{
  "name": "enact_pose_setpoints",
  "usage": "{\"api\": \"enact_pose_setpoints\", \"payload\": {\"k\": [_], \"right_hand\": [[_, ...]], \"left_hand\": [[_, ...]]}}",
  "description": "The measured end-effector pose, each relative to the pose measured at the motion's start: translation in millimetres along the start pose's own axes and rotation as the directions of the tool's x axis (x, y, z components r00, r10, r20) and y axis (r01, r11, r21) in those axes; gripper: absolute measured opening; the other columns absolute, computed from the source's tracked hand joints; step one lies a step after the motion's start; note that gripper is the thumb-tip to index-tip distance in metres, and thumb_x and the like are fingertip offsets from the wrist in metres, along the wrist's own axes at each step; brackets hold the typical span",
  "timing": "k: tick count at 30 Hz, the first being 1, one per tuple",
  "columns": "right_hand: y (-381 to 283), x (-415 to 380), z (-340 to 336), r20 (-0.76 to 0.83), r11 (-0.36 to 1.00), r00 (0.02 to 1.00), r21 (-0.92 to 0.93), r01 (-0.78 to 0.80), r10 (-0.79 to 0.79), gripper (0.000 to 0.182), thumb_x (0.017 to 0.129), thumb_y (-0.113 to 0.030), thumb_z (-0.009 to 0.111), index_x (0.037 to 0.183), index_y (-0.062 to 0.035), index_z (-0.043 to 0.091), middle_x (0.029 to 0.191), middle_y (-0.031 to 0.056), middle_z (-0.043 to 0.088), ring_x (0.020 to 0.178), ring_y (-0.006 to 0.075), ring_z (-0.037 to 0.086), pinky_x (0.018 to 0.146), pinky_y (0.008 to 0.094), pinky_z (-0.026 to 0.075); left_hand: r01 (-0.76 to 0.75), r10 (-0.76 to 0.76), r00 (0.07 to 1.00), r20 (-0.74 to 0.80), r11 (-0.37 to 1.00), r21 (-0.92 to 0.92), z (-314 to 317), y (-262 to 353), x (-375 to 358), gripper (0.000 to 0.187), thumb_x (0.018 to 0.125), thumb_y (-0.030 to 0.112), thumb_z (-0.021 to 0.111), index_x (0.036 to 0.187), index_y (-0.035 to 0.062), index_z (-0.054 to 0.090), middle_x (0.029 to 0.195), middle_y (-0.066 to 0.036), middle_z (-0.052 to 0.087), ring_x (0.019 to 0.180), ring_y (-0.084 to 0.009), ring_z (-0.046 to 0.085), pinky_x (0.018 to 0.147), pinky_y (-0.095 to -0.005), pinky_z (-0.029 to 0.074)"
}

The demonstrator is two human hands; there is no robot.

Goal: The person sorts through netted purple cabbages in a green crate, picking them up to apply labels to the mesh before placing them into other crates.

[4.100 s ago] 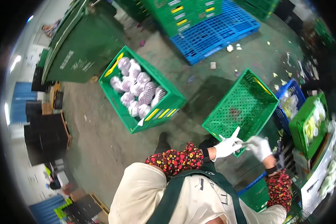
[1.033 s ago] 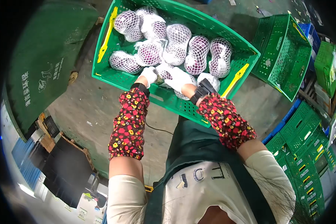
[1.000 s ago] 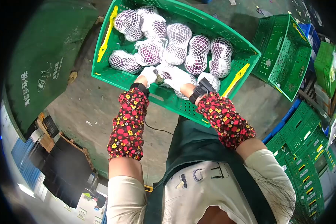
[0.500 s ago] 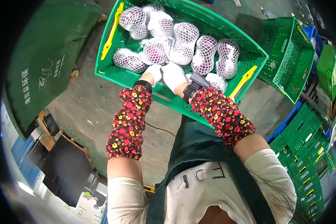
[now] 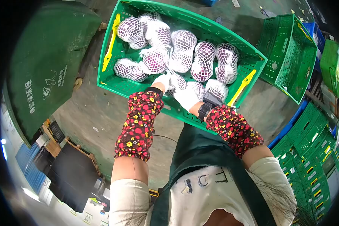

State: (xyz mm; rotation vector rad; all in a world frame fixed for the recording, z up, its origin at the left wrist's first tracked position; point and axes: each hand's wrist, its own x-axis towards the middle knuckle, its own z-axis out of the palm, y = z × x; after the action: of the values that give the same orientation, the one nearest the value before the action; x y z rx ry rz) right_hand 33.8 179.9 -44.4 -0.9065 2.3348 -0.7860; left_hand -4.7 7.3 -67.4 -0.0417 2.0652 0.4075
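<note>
A green plastic crate (image 5: 248,52) holds several bundles of round purple produce in white foam netting, such as the bundle (image 5: 203,62); the exact kind is hidden by the netting. At the crate's near side, my white-gloved left hand (image 5: 162,80) is closed against the left of a netted purple bundle (image 5: 177,81). My right hand (image 5: 186,98), also gloved in white, is closed around that bundle's lower right side. Its fingertips are partly hidden. Two more netted bundles lie beside my right hand, one of them the bundle (image 5: 216,89) in the near right corner.
Yellow handles (image 5: 111,43) sit at both crate ends. An upright green panel (image 5: 45,75) stands at left. Another green crate (image 5: 290,56) lies at right, with stacked green crates (image 5: 309,158) below it. A dark cable (image 5: 165,136) crosses the floor.
Both hands have shifted right and slightly nearer my body, and they are further apart. The netted bundle between them now shows. The crate appears lower in view.
</note>
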Motion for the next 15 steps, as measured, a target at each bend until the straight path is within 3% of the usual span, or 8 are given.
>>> {"api": "enact_pose_setpoints", "payload": {"k": [4,7,9,11,12,13,14,15], "right_hand": [[5.7,-6.5,6.2,0.204,0.727,0.867,0.477,-0.494,0.455,0.015,0.078,-0.015,0.05,0.081,-0.0048,0.061,0.068,0.016,0.059,0.064,0.0279,0.058,0.058,0.0378,0.046],[23.3,-19.3,9.9,0.29,0.846,0.933,0.423,-0.325,0.213,0.017,0.081,-0.015,0.05,0.089,-0.0065,0.062,0.077,0.016,0.061,0.07,0.028,0.059,0.064,0.0367,0.047],[31.3,-30.5,13.1,-0.022,0.989,0.998,0.137,0.055,-0.052,0.02,0.081,-0.014,0.05,0.096,-0.0074,0.061,0.086,0.0116,0.062,0.072,0.0256,0.059,0.064,0.0343,0.047],[31.3,-38.9,14.2,0.093,0.976,0.996,0.216,-0.01,-0.01,0.023,0.082,-0.014,0.049,0.101,-0.0079,0.06,0.095,0.0132,0.061,0.082,0.0262,0.058,0.07,0.0329,0.047],[32.5,-44.1,29.4,0.125,0.72,0.976,0.66,-0.217,0.179,0.024,0.083,-0.015,0.049,0.103,-0.0082,0.06,0.098,0.0139,0.06,0.086,0.0279,0.057,0.074,0.0339,0.046],[23.5,-37.4,19.2,0.236,0.247,0.918,0.915,-0.321,0.319,0.025,0.083,-0.015,0.05,0.105,-0.0084,0.06,0.101,0.0146,0.06,0.09,0.0296,0.056,0.078,0.0348,0.045],[20.6,-39.3,3.8,0.122,0.944,0.98,0.271,-0.188,0.16,0.027,0.083,-0.012,0.051,0.109,-0.0074,0.059,0.104,0.0145,0.059,0.095,0.0301,0.055,0.083,0.0355,0.044],[19.2,-37.3,7.7,0.126,0.945,0.979,0.266,-0.19,0.161,0.027,0.083,-0.012,0.051,0.109,-0.0074,0.059,0.104,0.0145,0.059,0.095,0.0301,0.055,0.083,0.0355,0.044]], "left_hand": [[-0.021,0.027,0.997,0.069,0.996,-0.089,-10.2,4.5,-1.5,0.07,0.069,0.022,0.073,0.128,0.0097,0.038,0.109,-0.018,0.057,0.093,-0.0318,0.057,0.078,-0.0375,0.047],[0.025,-0.007,0.994,0.111,0.987,-0.161,-15.0,4.9,-7.2,0.073,0.07,0.02,0.073,0.132,0.0145,0.035,0.111,-0.016,0.056,0.085,-0.0271,0.059,0.07,-0.0364,0.049],[0.077,-0.047,0.987,0.155,0.979,-0.19,-23.5,10.4,-13.8,0.074,0.071,0.021,0.072,0.133,0.016,0.033,0.113,-0.015,0.055,0.081,-0.0269,0.059,0.065,-0.0356,0.051],[0.061,-0.027,0.985,0.169,0.979,-0.196,-16.2,4.6,-11.7,0.076,0.07,0.022,0.071,0.135,0.014,0.031,0.117,-0.015,0.053,0.09,-0.0296,0.059,0.074,-0.0381,0.049],[-0.03,0.046,0.992,0.118,0.99,-0.138,-3.0,-4.0,-5.8,0.082,0.069,0.023,0.072,0.136,0.0115,0.026,0.12,-0.017,0.051,0.098,-0.0308,0.056,0.08,-0.0396,0.046],[-0.119,0.123,0.99,0.062,0.99,-0.069,-0.3,-9.1,-0.2,0.088,0.068,0.025,0.072,0.138,0.009,0.021,0.123,-0.019,0.049,0.105,-0.032,0.053,0.086,-0.0411,0.044],[-0.105,0.114,0.988,0.103,0.991,-0.089,6.0,-9.2,6.7,0.098,0.066,0.027,0.072,0.139,0.0037,0.011,0.131,-0.026,0.037,0.116,-0.0356,0.044,0.096,-0.0411,0.036],[-0.155,0.156,0.988,0.015,0.987,-0.052,16.1,-4.6,0.1,0.102,0.066,0.027,0.071,0.139,0.0028,0.005,0.137,-0.031,0.022,0.117,-0.0397,0.04,0.098,-0.0382,0.035]]}}
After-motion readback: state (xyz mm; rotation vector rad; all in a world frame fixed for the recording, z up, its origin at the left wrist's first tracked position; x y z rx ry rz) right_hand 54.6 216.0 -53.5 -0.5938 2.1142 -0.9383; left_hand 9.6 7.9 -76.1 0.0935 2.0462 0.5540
